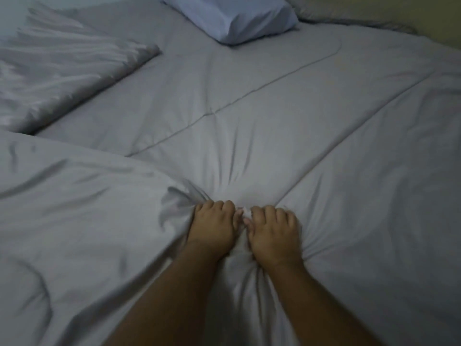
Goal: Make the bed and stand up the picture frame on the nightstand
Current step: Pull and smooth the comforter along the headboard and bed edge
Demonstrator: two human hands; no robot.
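A grey quilted comforter (287,126) covers most of the bed, with stitched seams running diagonally across it. My left hand (212,226) and my right hand (273,231) lie side by side near the bottom middle, fingers curled into the fabric, each gripping a bunch of the comforter. Creases radiate outward from both hands. A light blue pillow (234,17) lies at the head of the bed. The picture frame and nightstand are out of view.
A rumpled grey fold of bedding (57,71) lies at the upper left. Another grey pillow or bedding edge (349,13) sits behind the blue pillow. A yellowish wall (436,13) borders the upper right corner.
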